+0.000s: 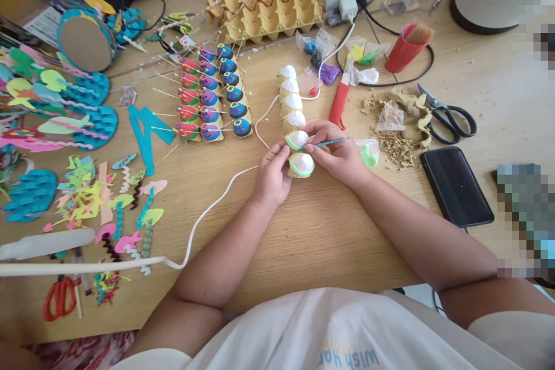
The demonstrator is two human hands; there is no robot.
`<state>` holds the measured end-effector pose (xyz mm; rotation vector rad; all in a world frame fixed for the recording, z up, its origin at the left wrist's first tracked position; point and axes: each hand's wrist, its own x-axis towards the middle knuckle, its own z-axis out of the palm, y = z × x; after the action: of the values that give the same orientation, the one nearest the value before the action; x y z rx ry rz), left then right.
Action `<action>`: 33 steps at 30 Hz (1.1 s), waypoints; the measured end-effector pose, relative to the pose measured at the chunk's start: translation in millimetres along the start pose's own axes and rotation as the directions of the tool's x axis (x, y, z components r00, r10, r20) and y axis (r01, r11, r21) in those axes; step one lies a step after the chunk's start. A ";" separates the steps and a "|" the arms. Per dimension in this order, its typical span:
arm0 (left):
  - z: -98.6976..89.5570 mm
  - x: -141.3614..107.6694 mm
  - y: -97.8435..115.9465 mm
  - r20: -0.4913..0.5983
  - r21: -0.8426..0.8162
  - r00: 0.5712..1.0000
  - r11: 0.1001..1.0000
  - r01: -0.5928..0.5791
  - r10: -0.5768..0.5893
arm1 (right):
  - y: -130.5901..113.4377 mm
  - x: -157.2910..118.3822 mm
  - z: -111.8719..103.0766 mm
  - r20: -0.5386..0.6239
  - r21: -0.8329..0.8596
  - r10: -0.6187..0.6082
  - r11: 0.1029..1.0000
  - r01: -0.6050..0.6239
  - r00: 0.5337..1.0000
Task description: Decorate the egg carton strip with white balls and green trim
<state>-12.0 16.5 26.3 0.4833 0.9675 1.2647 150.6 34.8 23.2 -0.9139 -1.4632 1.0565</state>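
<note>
A strip of egg carton cups with white domes runs away from me at the middle of the table. The two nearest domes carry light green clay round their edges. My left hand grips the near end of the strip from the left, fingers closed on it. In my right hand a thin blue tool is pinched, its tip at the second-nearest dome. A small bag of green clay lies just right of my right hand.
Three rows of painted cups stand left, beyond a white cable. Paper cutouts cover the far left. Rightward are a red-handled knife, black scissors, a phone and a red cup. Egg trays lie at the back.
</note>
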 end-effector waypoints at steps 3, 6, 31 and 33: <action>-1.1 0.6 -0.9 0.018 -0.005 1.000 1.000 -0.012 0.012 | 0.8 -0.3 0.0 0.010 0.022 -0.008 1.000 0.007 1.000; -1.4 1.2 -1.7 0.020 0.020 1.000 1.000 -0.022 0.021 | 1.1 -0.6 0.0 0.016 0.044 0.011 0.999 -0.012 1.000; -0.9 1.5 5.5 0.011 -0.112 0.994 0.987 0.111 -0.111 | 0.8 1.1 1.7 0.018 0.239 0.095 0.966 -0.096 0.995; -1.0 1.2 5.4 0.004 -0.102 0.994 0.988 0.114 -0.114 | -0.3 1.0 1.2 0.021 0.242 0.101 0.965 -0.103 0.995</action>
<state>-16.0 18.9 29.5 0.3430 0.9147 1.2052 149.3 35.5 23.7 -0.8155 -1.2703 1.2862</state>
